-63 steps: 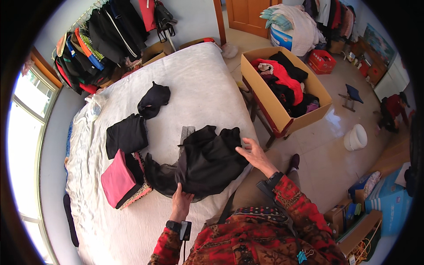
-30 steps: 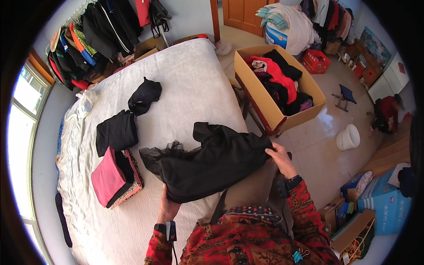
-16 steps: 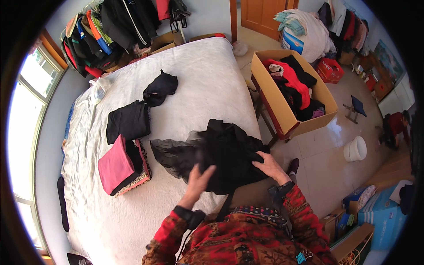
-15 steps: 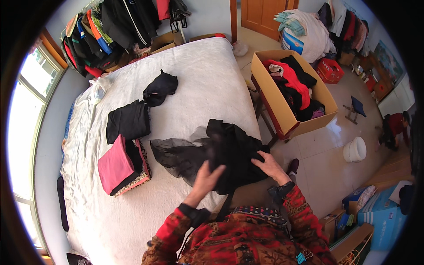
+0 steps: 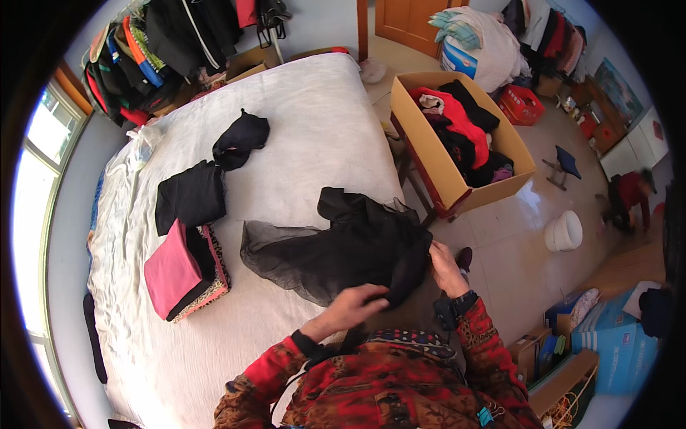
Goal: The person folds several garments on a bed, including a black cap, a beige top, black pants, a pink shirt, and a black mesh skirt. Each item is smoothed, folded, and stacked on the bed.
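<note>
A black garment with sheer, see-through fabric (image 5: 286,261) lies spread and crumpled at the bed's near right edge. My left hand (image 5: 354,307) is at its near side, fingers stretched out and touching or just over the dark cloth. At the garment's right edge, my right hand (image 5: 448,272) has its fingers closed on the cloth, the fingertips partly hidden. Left of the garment is a stack of folded clothes with a pink piece (image 5: 171,270) on top. Behind that stack lies a folded black cloth (image 5: 191,196), and farther back a small black garment (image 5: 241,139).
The bed (image 5: 307,107) has a white cover. To its right, an open cardboard box (image 5: 514,187) full of clothes rests on a support. A white bucket (image 5: 564,231), a small stool (image 5: 564,166) and a crouching person (image 5: 629,200) are at the right. Blue boxes (image 5: 618,343) stand lower right.
My left hand has moved right and toward me along the garment's near side. My right hand has shifted slightly right at its edge. The whole view has shifted a little.
</note>
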`<state>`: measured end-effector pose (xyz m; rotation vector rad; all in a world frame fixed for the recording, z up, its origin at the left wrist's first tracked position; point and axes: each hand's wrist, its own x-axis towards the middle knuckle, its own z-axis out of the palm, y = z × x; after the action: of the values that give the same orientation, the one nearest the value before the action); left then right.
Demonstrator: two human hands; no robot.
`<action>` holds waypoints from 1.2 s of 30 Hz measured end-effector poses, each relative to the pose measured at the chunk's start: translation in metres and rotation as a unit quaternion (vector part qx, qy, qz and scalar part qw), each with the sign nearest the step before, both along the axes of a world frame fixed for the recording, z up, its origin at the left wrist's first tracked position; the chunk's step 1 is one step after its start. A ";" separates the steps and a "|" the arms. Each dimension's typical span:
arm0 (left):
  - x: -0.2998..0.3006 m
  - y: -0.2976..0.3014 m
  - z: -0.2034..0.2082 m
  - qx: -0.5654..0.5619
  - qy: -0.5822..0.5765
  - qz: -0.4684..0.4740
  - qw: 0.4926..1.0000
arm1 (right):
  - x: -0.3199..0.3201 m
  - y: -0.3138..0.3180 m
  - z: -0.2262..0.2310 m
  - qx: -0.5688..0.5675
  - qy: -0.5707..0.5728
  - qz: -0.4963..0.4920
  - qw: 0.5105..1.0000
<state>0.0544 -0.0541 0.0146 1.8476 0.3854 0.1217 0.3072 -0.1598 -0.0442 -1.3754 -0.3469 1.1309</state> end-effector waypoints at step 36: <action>-0.028 0.001 0.071 0.246 -0.105 0.066 0.961 | -0.043 0.009 0.131 -0.073 -0.206 0.289 0.932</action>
<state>0.0267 -0.0532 0.0856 2.2679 0.3484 0.5418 0.2640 -0.1506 0.0867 -1.7008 -1.0429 1.3506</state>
